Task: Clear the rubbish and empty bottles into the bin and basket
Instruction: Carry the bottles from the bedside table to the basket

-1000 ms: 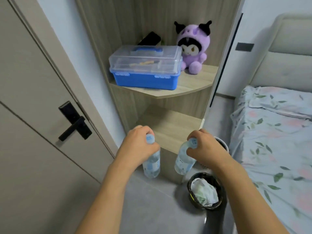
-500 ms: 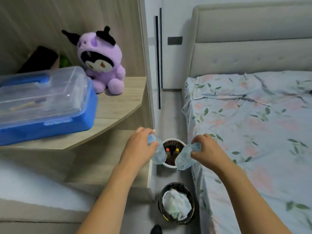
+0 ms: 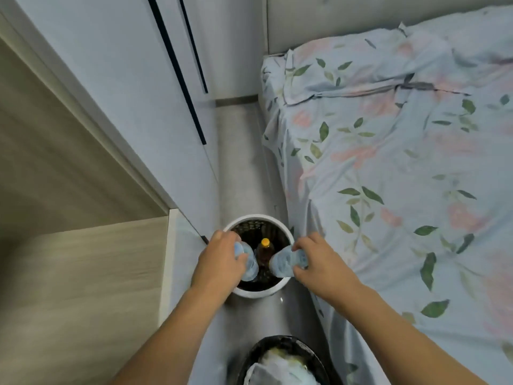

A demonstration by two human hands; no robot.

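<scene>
A round white basket [image 3: 256, 218] with a dark mesh inside stands on the floor between the wooden shelf unit and the bed. In it stands a brown bottle with a yellow cap [image 3: 265, 248]. My left hand [image 3: 219, 259] grips a clear plastic water bottle [image 3: 249, 266] over the basket's left side, bottom pointing down into it. My right hand [image 3: 319, 259] grips a second clear bottle [image 3: 283, 263] over the right side, tilted inward. A black bin [image 3: 266, 345] holding crumpled white rubbish [image 3: 280, 370] sits nearer to me at the bottom edge.
A wooden shelf [image 3: 83, 287] fills the left. A bed with a floral sheet [image 3: 402, 176] fills the right. Only a narrow strip of grey floor [image 3: 241, 162] runs between them, ending at the wall.
The view has swung from the shelf down to the floor gap. Both hands carried the bottles forward and down until they sit over the white basket's opening.
</scene>
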